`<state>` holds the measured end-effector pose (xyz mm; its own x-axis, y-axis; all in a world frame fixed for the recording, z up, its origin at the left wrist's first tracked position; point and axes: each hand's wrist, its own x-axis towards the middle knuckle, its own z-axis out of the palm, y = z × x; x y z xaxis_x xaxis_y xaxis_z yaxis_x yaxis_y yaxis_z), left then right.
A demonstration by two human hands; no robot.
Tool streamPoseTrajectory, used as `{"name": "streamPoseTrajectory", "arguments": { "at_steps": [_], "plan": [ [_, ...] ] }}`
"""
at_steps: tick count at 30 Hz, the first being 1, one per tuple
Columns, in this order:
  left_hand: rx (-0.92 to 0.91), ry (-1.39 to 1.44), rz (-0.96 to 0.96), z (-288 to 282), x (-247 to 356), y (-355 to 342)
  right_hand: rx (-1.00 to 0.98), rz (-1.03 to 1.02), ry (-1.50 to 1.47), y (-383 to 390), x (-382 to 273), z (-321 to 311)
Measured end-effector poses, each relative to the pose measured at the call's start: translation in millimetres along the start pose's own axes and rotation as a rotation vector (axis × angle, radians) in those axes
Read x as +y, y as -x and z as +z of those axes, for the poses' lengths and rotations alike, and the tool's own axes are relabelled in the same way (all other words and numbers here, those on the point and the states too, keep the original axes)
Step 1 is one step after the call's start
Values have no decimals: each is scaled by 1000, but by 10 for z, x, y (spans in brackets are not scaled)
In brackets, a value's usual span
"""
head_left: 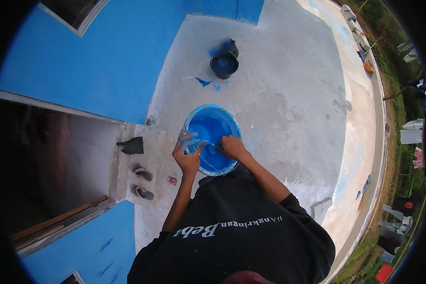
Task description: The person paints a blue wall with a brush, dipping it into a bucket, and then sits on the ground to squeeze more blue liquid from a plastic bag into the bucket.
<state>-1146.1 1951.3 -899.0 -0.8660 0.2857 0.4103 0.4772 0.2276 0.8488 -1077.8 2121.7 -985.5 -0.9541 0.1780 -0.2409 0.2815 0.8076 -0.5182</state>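
Paint bucket (pixel 217 116): blue inside, on the concrete floor (pixel 288 118), nearer its left edge by the doorstep (pixel 156 146), close before the black shirt (pixel 251 203), presumably for easy two-handed reach.
Left hand (pixel 188 150): at the bucket's left rim, thumb and fingers parted, perhaps steadying it; whether they clasp rim or wire handle (pixel 202 158) cannot be told.
Right hand (pixel 231 147): curled closed over the right side; anything gripped is unclear.
Black bucket (pixel 225 73): beyond, toward the floor's far edge.
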Motion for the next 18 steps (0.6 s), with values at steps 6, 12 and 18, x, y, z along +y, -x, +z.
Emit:
{"name": "streamPoseTrajectory", "arguments": {
  "at_steps": [6, 12, 18],
  "plan": [
    [7, 22, -84, 325, -285, -1003, 68, 45, 20, -1033, 9, -728],
    [-55, -13, -32, 461, -660, -1880, -55, -10, -11, -2030, 141, -817],
    [-44, 57, -55, 549, -1346, -2966, 46, 121, -50, -3152, -87, -1266]
  ]
}}
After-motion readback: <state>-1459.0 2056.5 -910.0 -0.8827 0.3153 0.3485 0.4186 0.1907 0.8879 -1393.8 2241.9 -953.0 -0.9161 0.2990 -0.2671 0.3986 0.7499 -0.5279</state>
